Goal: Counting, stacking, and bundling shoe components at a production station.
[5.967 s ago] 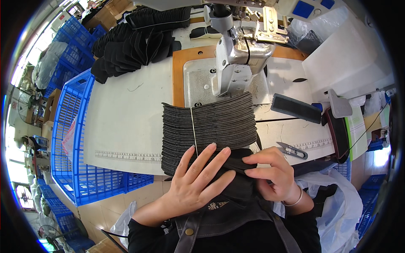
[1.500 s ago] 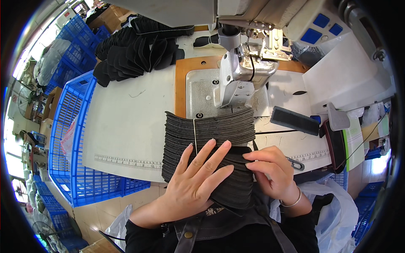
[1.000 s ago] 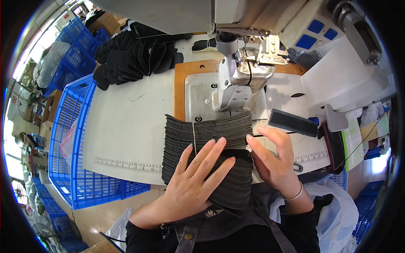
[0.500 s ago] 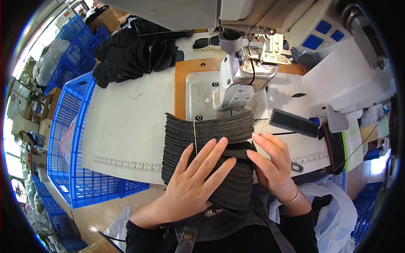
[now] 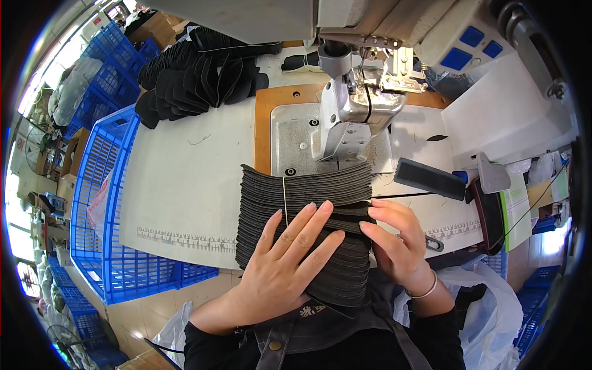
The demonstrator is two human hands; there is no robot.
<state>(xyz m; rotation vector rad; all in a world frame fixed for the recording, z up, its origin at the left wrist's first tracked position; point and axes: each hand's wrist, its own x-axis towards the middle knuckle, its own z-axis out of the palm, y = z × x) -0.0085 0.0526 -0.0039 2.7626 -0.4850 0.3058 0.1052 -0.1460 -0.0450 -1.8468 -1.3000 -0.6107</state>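
A thick bundle of black cut pieces (image 5: 308, 188), looking like fabric or thin sheet, stands in layers at the table's near edge, against my body. A thin pale band (image 5: 285, 194) crosses its left half. My left hand (image 5: 287, 265) lies on the layers with its fingers spread. At the bundle's right edge my right hand (image 5: 398, 237) has its fingertips and thumb on either side of a black piece (image 5: 351, 219), where a dark gap parts the layers. The inner fingers of that hand are partly hidden.
A sewing machine (image 5: 351, 123) stands just beyond the bundle. More black pieces (image 5: 197, 83) are heaped at the far left of the white table (image 5: 185, 179). Left of it is a blue crate (image 5: 117, 203). A dark flat bar (image 5: 430, 179) and small metal snips (image 5: 434, 244) lie at right.
The fingers of my right hand have shifted slightly down and closer to the thumb, and the gap between the layers shows wider. My left hand stays where it was.
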